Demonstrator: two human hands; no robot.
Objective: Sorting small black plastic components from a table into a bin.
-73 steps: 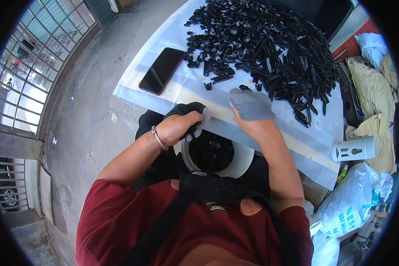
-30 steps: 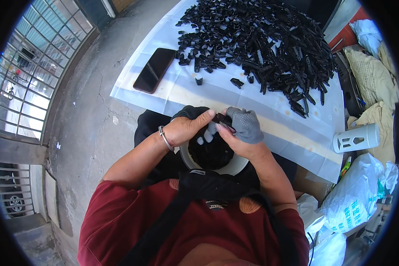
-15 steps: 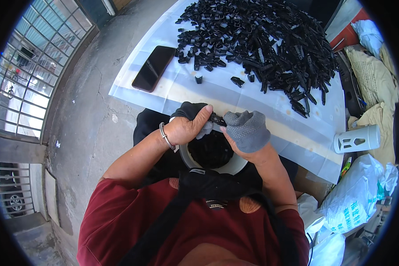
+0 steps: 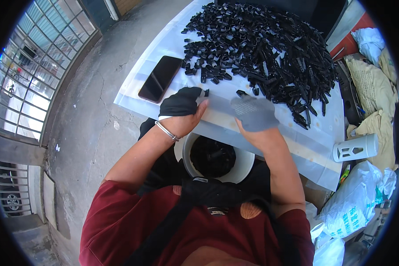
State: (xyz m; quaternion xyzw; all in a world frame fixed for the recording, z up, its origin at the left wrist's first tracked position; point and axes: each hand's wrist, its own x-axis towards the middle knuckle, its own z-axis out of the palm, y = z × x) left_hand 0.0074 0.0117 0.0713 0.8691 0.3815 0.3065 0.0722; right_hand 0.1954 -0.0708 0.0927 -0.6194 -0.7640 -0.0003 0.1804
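Note:
My left hand [image 4: 184, 108], in a black glove with a bare thumb, reaches over the near edge of the table. Its thumb stands apart from the fingers, and a small black plastic piece [image 4: 206, 92] lies at the fingertips. To the right, my right hand [image 4: 255, 113], in a grey dotted glove, is over the table beside another black plastic piece [image 4: 241, 93]. Its fingertips are mostly hidden beneath the glove's back. Below both hands, a white bucket [image 4: 248, 167] between my legs holds black plastic parts [image 4: 213, 156].
A large heap of black plastic parts [image 4: 270, 53] covers the far side of the white-covered table [image 4: 310, 153]. A phone [image 4: 160, 79] lies at the left, a white cylindrical holder [image 4: 355, 147] at the right edge. Plastic bags [image 4: 352, 199] stand right of the table.
My hands have parted and moved forward from above the bucket to the table. The dark piece held between them is no longer visible in them. The view has shifted slightly.

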